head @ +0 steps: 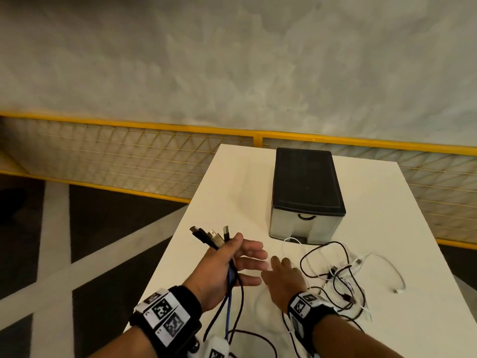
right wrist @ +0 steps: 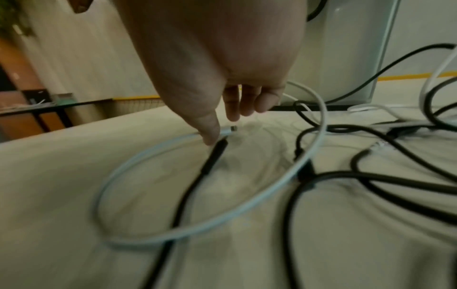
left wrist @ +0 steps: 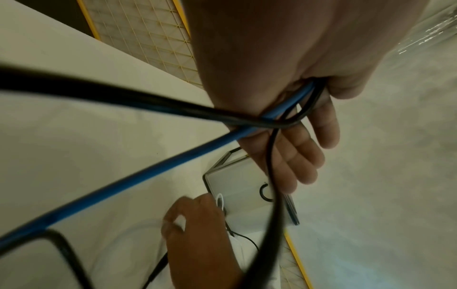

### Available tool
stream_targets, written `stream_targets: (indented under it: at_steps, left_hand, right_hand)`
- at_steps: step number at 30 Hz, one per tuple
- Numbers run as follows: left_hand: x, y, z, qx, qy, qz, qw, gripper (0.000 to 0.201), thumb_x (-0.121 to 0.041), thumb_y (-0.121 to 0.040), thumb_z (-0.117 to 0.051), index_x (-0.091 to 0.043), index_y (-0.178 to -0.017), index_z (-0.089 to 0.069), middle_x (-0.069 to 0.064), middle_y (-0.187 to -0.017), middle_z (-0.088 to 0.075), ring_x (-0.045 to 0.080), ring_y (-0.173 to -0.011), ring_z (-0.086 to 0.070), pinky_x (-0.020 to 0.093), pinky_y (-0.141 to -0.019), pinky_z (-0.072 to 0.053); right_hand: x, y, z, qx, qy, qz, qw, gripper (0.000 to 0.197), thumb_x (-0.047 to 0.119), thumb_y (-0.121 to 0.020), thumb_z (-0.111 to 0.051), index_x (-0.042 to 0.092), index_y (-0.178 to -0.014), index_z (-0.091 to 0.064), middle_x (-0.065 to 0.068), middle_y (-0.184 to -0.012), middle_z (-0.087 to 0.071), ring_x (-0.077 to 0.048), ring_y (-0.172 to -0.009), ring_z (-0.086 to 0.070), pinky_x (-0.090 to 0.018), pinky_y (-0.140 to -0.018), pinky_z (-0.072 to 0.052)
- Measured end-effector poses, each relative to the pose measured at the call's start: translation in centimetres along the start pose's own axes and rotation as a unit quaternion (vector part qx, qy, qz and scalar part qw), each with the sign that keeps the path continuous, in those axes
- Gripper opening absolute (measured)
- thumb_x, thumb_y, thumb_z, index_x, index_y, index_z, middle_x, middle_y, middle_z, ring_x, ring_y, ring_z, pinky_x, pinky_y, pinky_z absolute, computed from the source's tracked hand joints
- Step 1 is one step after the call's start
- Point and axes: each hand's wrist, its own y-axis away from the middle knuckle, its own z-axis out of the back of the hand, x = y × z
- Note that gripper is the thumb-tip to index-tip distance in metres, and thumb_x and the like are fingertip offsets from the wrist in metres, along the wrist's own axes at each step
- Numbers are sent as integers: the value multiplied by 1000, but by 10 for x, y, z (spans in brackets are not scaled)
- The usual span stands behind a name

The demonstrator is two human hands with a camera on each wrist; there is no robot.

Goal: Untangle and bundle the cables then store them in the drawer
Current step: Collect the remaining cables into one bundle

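Note:
My left hand (head: 242, 257) is lifted over the table's left part. Its thumb pins a bunch of black and blue cables (head: 230, 280) against the palm, while the fingers stay stretched out. Their plugs (head: 211, 235) stick out above the thumb. In the left wrist view the blue cable (left wrist: 173, 158) and the black ones run across the palm of the left hand (left wrist: 291, 152). My right hand (head: 278, 267) reaches down to the table; its thumb touches a white cable (right wrist: 138, 162) near the plug, beside a black plug (right wrist: 217, 150). The drawer box (head: 307, 187) is closed.
A tangle of black and white cables (head: 340, 280) lies on the white table (head: 232, 189), right of my right hand and in front of the drawer box. A loose white cable end (head: 398, 290) lies farther right. A yellow mesh fence (head: 129, 161) runs behind the table.

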Motion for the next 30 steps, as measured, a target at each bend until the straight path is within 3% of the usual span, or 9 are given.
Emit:
stream_targets:
  at_steps: [3,6,9,14,20,23,26,28,30]
  left_hand:
    - [-6,-7,2,-7,-15,10,1000,48,-38,-103,-36,-5,-113,-70,19,-114,-72,31,-97,-71,45,-78,-57]
    - [-7,-15,2,-3,-16,32,999,46,-38,-103,-38,-7,-118,-68,18,-120,-70,34,-107,-69,46,-81,-57]
    - [-7,-19,-4,30,-29,68,997,44,-37,-103,-40,-6,-121,-65,18,-124,-68,33,-108,-69,48,-88,-54]
    - [-6,-6,-30,166,-25,133,977,57,-46,-97,-40,1,-119,-64,20,-109,-71,32,-89,-71,41,-79,-55]
    - [-5,10,-41,254,-6,116,960,60,-53,-90,-39,-6,-108,-71,17,-91,-73,31,-77,-73,43,-77,-59]
    - [-1,14,-47,255,-15,80,963,51,-49,-92,-41,-9,-103,-72,16,-84,-74,30,-74,-74,38,-77,-57]
    - [1,12,-55,192,7,36,981,44,-43,-87,-48,-7,-93,-72,16,-72,-71,29,-61,-71,40,-77,-54]
    - [0,10,-53,156,40,5,987,41,-39,-86,-51,-3,-93,-70,15,-66,-68,26,-53,-68,46,-83,-53]
    - [-3,8,-49,130,56,-22,990,40,-36,-88,-51,-2,-92,-72,13,-63,-64,22,-45,-61,49,-79,-56]
  right_hand:
    - [-7,11,6,35,-7,50,998,25,21,-95,-42,24,-116,-55,-9,-128,-45,-35,-118,-44,-42,-89,-40]
    - [-20,34,49,45,-168,110,979,18,25,-89,-56,24,-104,-66,-5,-114,-61,-25,-109,-58,-35,-88,-46]
    - [-33,65,113,-16,-261,145,954,17,25,-83,-68,21,-98,-74,0,-101,-68,-12,-94,-61,-28,-84,-47]
    - [-41,93,180,-126,-343,130,922,13,19,-77,-78,18,-88,-72,14,-74,-62,6,-67,-57,-9,-61,-41]
    - [-45,97,187,-133,-397,109,902,20,14,-77,-79,20,-94,-71,5,-84,-69,-2,-69,-61,-18,-67,-48]
    - [-40,102,178,-122,-440,120,881,32,5,-84,-67,21,-111,-67,0,-94,-73,-7,-77,-67,-23,-74,-53]
    - [-39,110,166,-162,-479,88,858,30,13,-91,-61,28,-118,-63,4,-100,-72,-5,-90,-68,-22,-83,-54]
    - [-45,120,156,-258,-473,5,842,9,23,-90,-63,31,-95,-65,10,-86,-69,3,-79,-63,-14,-73,-49]
    - [-58,129,135,-300,-451,-98,835,20,33,-89,-63,23,-73,-59,8,-68,-61,-2,-64,-56,-16,-60,-42]
